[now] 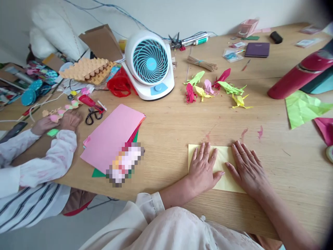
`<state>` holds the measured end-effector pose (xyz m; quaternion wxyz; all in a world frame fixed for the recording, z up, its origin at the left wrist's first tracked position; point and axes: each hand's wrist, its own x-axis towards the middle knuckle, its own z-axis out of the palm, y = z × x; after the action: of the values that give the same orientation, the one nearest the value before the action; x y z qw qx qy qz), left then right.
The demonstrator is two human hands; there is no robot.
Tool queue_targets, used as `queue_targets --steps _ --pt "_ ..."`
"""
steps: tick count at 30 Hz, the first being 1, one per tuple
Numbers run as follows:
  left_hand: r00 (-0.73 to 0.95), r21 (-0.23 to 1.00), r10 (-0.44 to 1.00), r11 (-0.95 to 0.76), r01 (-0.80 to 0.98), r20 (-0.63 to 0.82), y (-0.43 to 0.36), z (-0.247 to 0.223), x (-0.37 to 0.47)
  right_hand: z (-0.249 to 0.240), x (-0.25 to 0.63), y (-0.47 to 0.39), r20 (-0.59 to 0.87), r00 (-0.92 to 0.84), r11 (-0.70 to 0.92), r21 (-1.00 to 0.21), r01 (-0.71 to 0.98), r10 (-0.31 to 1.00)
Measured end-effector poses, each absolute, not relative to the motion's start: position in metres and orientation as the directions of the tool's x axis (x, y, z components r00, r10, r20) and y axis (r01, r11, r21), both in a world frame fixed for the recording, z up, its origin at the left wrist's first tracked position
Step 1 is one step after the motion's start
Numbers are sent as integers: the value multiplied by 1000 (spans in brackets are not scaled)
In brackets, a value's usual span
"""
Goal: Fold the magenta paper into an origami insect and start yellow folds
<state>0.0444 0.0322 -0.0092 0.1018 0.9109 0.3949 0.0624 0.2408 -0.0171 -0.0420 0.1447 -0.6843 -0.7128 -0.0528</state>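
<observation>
A pale yellow sheet of paper (221, 166), folded into a rectangle, lies on the wooden table in front of me. My left hand (204, 168) rests flat on its left part, fingers apart and thumb pointing right. Pressed on the right part is my right hand (247, 170), its fingers stretched out and its thumb spread toward the left one. A faint crease shows between the hands. Parts of the paper are hidden beneath both palms. Beyond it sit several folded paper figures, among them a yellow one (241, 101) and a dark pink one (190, 93).
A white fan (151, 66) stands at the back. Pink paper sheets (111, 135) lie to my left, with scissors (93, 116) near them. Further left, a co-worker's hands (69, 121) handle small pink pieces. At right are a red thermos (299, 74) and crumpled green paper (307, 107).
</observation>
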Motion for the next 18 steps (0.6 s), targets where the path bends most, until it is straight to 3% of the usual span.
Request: queue_targets --steps 7,12,18 --pt "689 216 723 -680 700 44 37 -19 42 -39 239 -16 263 2 15 -64 998 965" --pt "691 238 721 -679 695 39 37 -22 45 -17 210 -13 288 143 -126 -76 989 947" --pt "687 195 726 -678 709 25 37 -28 53 -16 163 -4 200 -129 184 -286 940 971"
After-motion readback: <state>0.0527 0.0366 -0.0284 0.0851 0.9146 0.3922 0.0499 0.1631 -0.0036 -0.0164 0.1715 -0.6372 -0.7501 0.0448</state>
